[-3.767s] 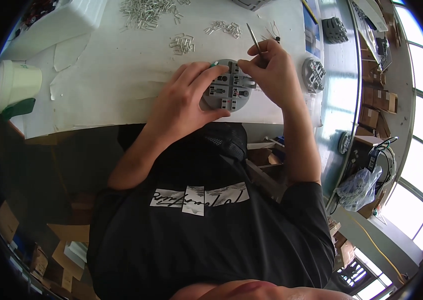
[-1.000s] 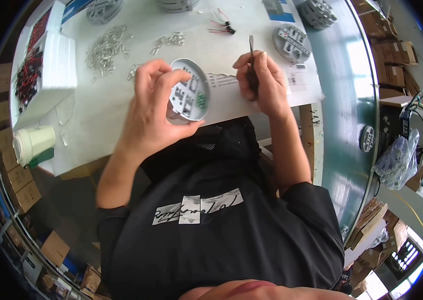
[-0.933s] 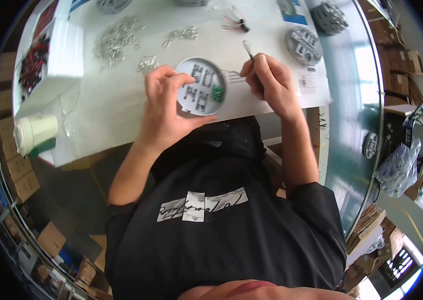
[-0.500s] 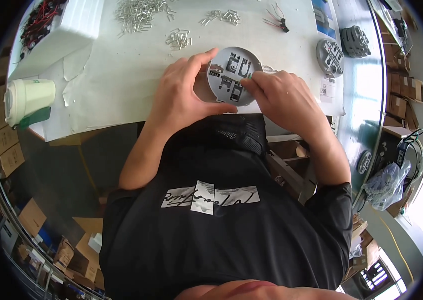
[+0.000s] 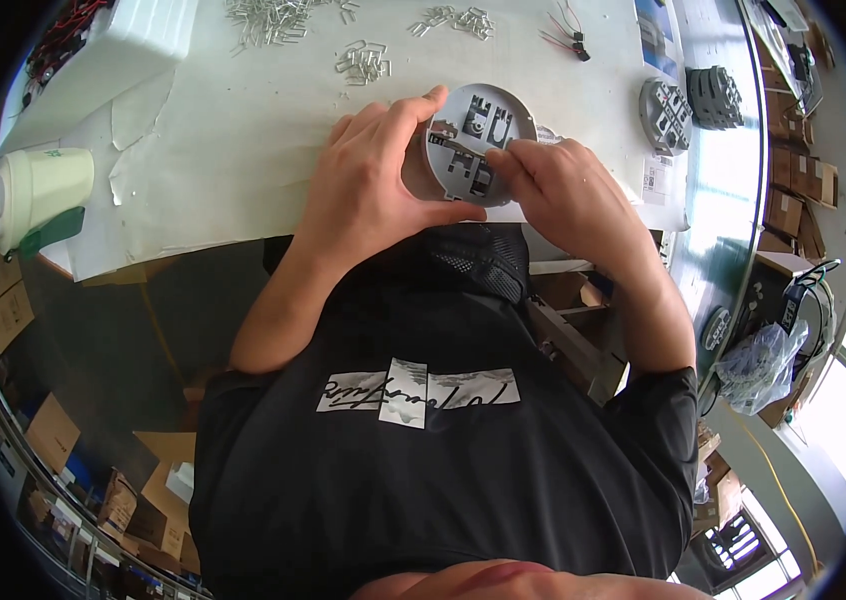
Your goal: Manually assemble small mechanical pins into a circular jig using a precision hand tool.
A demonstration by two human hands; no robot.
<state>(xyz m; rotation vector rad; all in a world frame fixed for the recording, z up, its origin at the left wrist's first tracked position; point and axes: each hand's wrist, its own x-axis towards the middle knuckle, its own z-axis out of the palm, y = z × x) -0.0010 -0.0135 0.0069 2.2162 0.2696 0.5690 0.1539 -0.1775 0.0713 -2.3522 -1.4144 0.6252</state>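
A round grey plastic base (image 5: 473, 135) with dark slots and small metal parts inside is held just above the near edge of the white table (image 5: 243, 150). My left hand (image 5: 373, 180) grips its left rim, thumb under and fingers over the top. My right hand (image 5: 563, 190) is at its right side, fingertips pressing on the inner parts near the middle. No tool shows in the right hand.
Piles of small metal clips (image 5: 363, 60) lie at the back of the table. A red and black wire bundle (image 5: 568, 30) is behind the base. Two more grey round bases (image 5: 668, 110) sit at the right. A white cup (image 5: 38, 190) stands far left.
The thin tool held earlier in my right hand is no longer seen; that hand's fingertips now press inside the base. The base stays in my left hand.
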